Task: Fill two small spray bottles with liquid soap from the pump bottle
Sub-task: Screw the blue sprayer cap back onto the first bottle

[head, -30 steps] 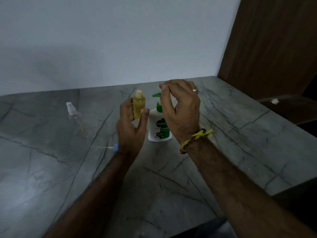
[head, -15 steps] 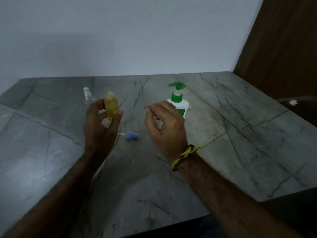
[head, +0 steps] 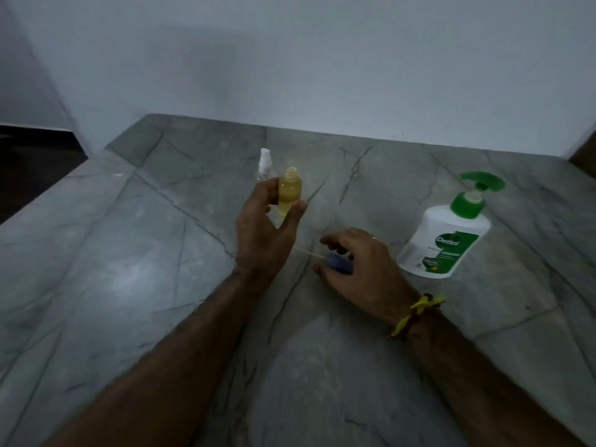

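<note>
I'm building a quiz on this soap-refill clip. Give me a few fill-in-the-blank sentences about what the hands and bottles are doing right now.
1. The left hand holds up a small bottle of ____ liquid.
2. That small bottle's neck is open, with no ____ on it.
3. The right hand closes on the ____ spray cap lying on the counter.
4. The pump bottle has a ____ pump head.

Missing words: yellow; cap; blue; green

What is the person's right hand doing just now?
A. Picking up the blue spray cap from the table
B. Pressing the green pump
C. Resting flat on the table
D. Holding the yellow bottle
A: the right hand curls round the blue spray cap, lying on the table.
</note>
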